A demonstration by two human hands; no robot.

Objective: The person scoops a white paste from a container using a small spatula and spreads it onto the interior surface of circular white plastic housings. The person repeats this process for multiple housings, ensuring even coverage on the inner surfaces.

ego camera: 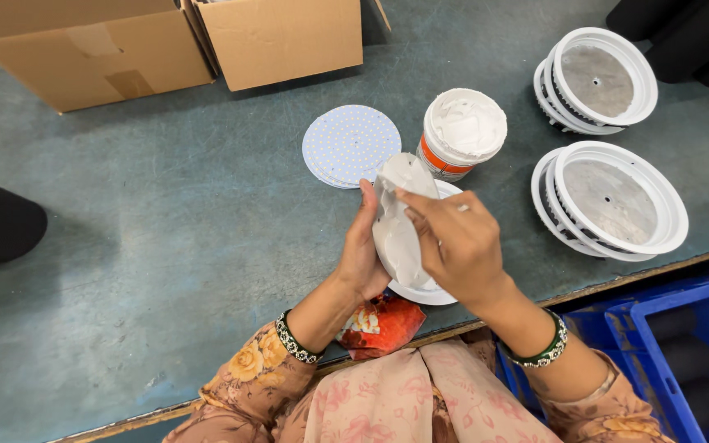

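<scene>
My left hand (pixel 363 250) holds a round white disc (pixel 397 234) tilted on edge, its face smeared with grey-white paste. My right hand (pixel 457 242) is pressed against that face, its fingers closed around a small white applicator (pixel 461 207) that is mostly hidden. Just beyond the disc stands an open white tub with an orange band (pixel 461 131), filled with the same pale paste. A stack of round white boards dotted with tiny chips (pixel 349 145) lies flat to the left of the tub. A white ring-shaped housing (pixel 424 294) lies on the table under the disc.
Two stacks of round white lamp housings (pixel 609 201) (pixel 596 82) sit at the right. Cardboard boxes (pixel 166 41) stand at the far left. A blue crate (pixel 683 344) is below the table edge at right. A red packet (pixel 379 324) lies by my left wrist.
</scene>
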